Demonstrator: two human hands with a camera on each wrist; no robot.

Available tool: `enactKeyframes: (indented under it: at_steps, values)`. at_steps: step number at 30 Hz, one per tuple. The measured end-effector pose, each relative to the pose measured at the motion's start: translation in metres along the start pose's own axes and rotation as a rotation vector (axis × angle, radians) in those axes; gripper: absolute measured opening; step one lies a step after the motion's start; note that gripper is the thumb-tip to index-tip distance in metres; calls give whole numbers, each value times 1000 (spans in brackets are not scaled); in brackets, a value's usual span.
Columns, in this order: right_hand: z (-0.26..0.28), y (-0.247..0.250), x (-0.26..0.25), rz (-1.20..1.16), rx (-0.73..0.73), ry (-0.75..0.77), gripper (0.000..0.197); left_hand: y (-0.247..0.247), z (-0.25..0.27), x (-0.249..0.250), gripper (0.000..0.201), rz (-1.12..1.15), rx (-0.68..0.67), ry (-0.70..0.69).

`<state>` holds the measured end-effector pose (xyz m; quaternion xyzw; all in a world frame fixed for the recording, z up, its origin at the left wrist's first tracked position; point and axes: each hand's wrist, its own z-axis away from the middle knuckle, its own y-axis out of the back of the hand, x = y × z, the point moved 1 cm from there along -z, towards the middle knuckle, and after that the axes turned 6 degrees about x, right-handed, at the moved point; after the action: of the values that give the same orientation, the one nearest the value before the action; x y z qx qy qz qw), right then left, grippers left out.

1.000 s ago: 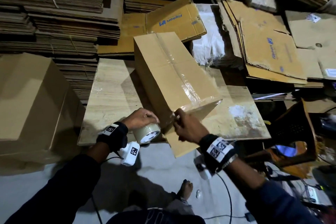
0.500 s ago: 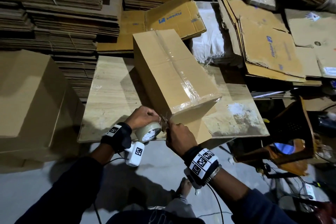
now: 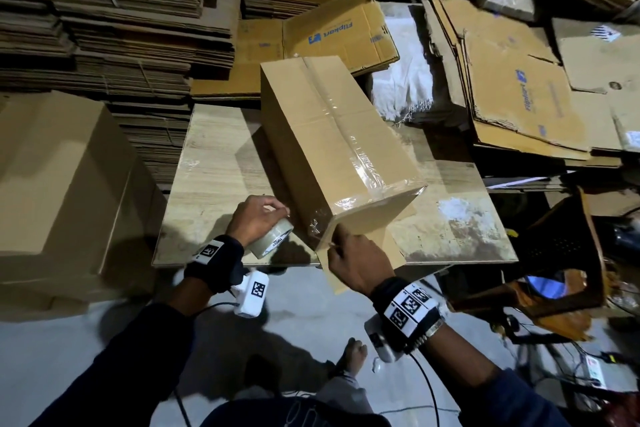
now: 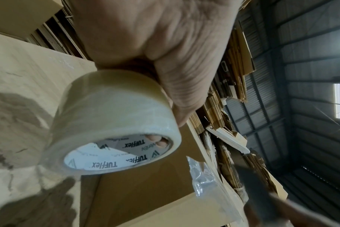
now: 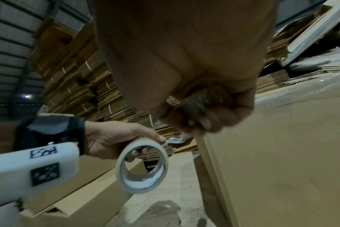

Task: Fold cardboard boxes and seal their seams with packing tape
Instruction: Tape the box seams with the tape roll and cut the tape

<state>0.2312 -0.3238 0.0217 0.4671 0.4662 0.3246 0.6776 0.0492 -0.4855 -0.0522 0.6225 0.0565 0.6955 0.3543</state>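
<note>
**Operator:** Right, what is the status at the near corner of the cardboard box (image 3: 332, 135)?

**Supervisor:** The cardboard box lies tilted on the table (image 3: 207, 184), its near end overhanging the front edge. Clear tape runs along the top seam and wraps over that end. A crumpled tape tail (image 3: 315, 227) sits on the near left corner, not pressed flat.

**Operator:** And the hands?

**Supervisor:** The left hand (image 3: 254, 218) grips the tape roll (image 3: 272, 241), fingers through the core, just beside the box's left face. The right hand (image 3: 360, 263) is closed at the near corner. The right wrist view shows its fingers curled round a small dark item (image 5: 202, 99); what that item is cannot be determined, possibly a cutter. Whether the tape between roll and box is already parted cannot be determined either.

**Operator:** Procedure for this step?

**Supervisor:** In my judgement, the step is finishing the tape end.
1. Keep the roll low and close so that no slack forms.
2. Confirm that the tape is separated from the roll.
3. Press the tail flat onto the side face, wiping from the edge downward to expel wrinkles.
4. Steady the box; the overhanging end could tip under pressure.
</note>
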Motion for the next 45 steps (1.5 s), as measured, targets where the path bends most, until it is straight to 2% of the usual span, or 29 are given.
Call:
enactKeyframes:
  at_steps: [4,7,10,15,19,24,28,32,36,42,45]
  values:
    - [-25,13,11,-118,294,-20,19,-6,5,-6,13,21,-19,23]
    - [-47,14,24,-100,362,-10,41,-11,10,-8,14,50,-58,39]
    - [-60,7,35,17,355,16,57,-13,14,-9,12,54,-74,54]
    - [-70,-9,36,249,358,-5,60,-12,17,-15,8,77,-63,22]
    - [-73,-17,35,345,327,-5,61,-12,21,-15,8,106,-66,29]
    - [-74,-21,30,440,254,8,75,-13,30,-14,11,59,-50,25]
    - [-69,-14,42,401,234,87,96,-13,30,-15,9,92,-71,25]
    - [-71,2,57,269,256,175,88,-13,31,-11,10,93,-85,23]
    - [-87,12,70,309,289,292,85,-16,30,-13,8,137,-102,39]
    - [-97,6,76,211,239,289,87,-16,39,-16,8,137,-60,34]
    - [-96,3,75,280,169,249,91,-16,44,-18,8,140,-46,34]
